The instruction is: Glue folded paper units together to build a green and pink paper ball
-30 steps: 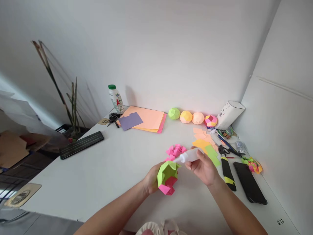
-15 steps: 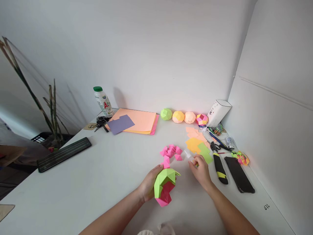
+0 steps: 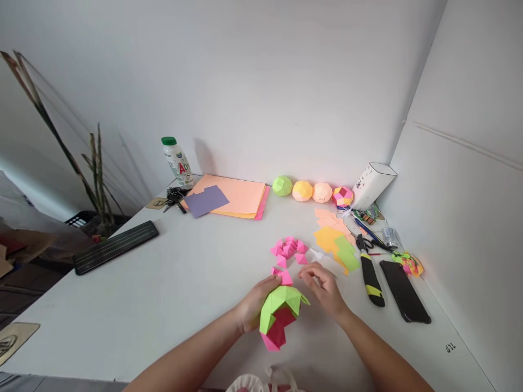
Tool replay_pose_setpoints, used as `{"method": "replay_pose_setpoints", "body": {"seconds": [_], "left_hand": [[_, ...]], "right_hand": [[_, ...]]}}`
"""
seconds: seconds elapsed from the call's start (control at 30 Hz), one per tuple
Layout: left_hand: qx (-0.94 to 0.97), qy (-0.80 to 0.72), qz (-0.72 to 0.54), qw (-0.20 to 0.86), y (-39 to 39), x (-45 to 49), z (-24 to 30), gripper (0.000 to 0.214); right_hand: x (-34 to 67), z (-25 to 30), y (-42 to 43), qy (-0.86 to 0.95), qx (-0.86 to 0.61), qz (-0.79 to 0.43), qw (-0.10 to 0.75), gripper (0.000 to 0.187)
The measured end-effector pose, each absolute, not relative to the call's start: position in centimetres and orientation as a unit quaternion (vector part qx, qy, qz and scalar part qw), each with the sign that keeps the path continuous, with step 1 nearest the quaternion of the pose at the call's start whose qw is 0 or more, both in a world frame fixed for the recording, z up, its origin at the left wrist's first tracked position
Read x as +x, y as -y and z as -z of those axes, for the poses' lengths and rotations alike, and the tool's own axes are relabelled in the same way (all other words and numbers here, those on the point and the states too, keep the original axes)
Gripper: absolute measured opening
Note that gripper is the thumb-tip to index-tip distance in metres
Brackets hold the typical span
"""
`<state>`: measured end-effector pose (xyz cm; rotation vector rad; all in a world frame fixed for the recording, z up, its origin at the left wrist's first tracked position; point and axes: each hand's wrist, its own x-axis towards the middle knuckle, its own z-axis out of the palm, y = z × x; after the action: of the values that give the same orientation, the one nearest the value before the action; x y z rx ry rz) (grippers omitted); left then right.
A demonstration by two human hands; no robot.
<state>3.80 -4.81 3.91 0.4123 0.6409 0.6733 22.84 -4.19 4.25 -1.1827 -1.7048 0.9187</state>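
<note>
My left hand (image 3: 258, 301) is closed around the side of a folded paper model with a light green shell (image 3: 281, 296) and a pink-red lower part (image 3: 277, 329). The model's front is open and shows its hollow inside. A pink folded paper piece (image 3: 285, 277) lies at my left fingertips, just beyond the green shell. To the right of the model, my right hand (image 3: 324, 288) hovers with loosely bent fingers, and nothing shows in them. Several small pink paper pieces (image 3: 288, 249) lie in a cluster ahead. Behind the right fingers is a small white tube-like thing (image 3: 319, 254), partly hidden.
Orange (image 3: 327, 240) and green paper scraps (image 3: 346, 254) lie right of centre. A utility knife (image 3: 371, 280) and a phone (image 3: 404, 291) are further right. Four-coloured paper balls line the wall, including a green one (image 3: 281, 185). Paper sheets (image 3: 241, 196) and a bottle (image 3: 178, 166) stand back left.
My right hand has left the small white tube-like thing and moved left toward the paper model. My left hand still holds the model. The view has shifted slightly.
</note>
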Motion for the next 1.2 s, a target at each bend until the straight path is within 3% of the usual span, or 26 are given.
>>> {"method": "replay_pose_setpoints", "body": {"seconds": [0.13, 0.33, 0.57, 0.77, 0.9, 1.2], "left_hand": [[0.201, -0.319, -0.291, 0.879, 4.9, 3.8, -4.4, 0.024], [0.186, -0.309, -0.227, 0.905, 5.1, 3.9, -4.5, 0.032], [0.137, -0.297, -0.225, 0.918, 4.5, 3.5, -3.7, 0.050], [0.184, -0.283, -0.250, 0.908, 4.6, 2.5, -4.7, 0.055], [0.249, -0.208, -0.279, 0.904, 4.8, 2.2, -4.5, 0.046], [0.354, -0.215, -0.301, 0.859, 4.9, 2.1, -4.1, 0.068]], "right_hand": [[21.8, -5.0, 4.5, 0.614, -0.453, -0.534, 0.365, 0.027], [21.3, -4.6, 4.6, 0.515, -0.477, -0.639, 0.313, 0.028], [22.6, -4.5, 4.0, 0.373, -0.506, -0.619, 0.470, 0.025], [23.6, -6.0, 4.3, 0.335, -0.456, -0.640, 0.521, 0.026], [23.5, -6.3, 5.1, 0.322, -0.411, -0.669, 0.529, 0.022], [21.9, -6.9, 7.4, 0.328, -0.404, -0.703, 0.485, 0.021]]}}
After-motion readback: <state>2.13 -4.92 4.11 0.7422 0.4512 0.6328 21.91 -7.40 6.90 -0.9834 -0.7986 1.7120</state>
